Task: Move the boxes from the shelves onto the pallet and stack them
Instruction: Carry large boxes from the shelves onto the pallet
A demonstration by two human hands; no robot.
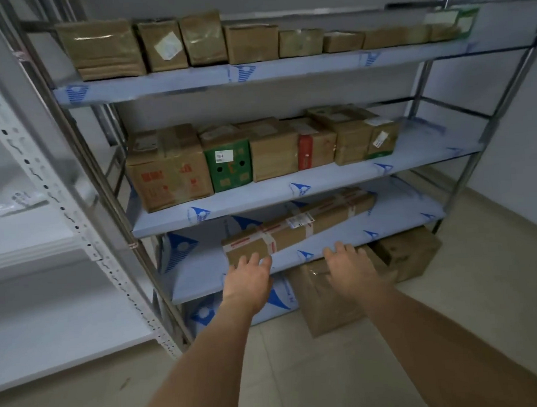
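A long flat cardboard box [305,223] with red-and-white tape lies diagonally on the third shelf [202,278] of a metal rack. My left hand [249,277] reaches to its near end, fingers straight and touching the box's front face. My right hand [348,266] hovers open over the shelf's front edge, a little right of the box and apart from it. Several cardboard boxes [273,148] stand in a row on the shelf above, among them a green one [229,165]. More boxes [171,43] line the top shelf. No pallet is in view.
Two brown boxes [328,296] [409,252] sit on the bottom level under the third shelf. A white perforated rack [42,184] with pale shelves stands at the left. Tiled floor [301,372] lies in front, and a wall closes the right side.
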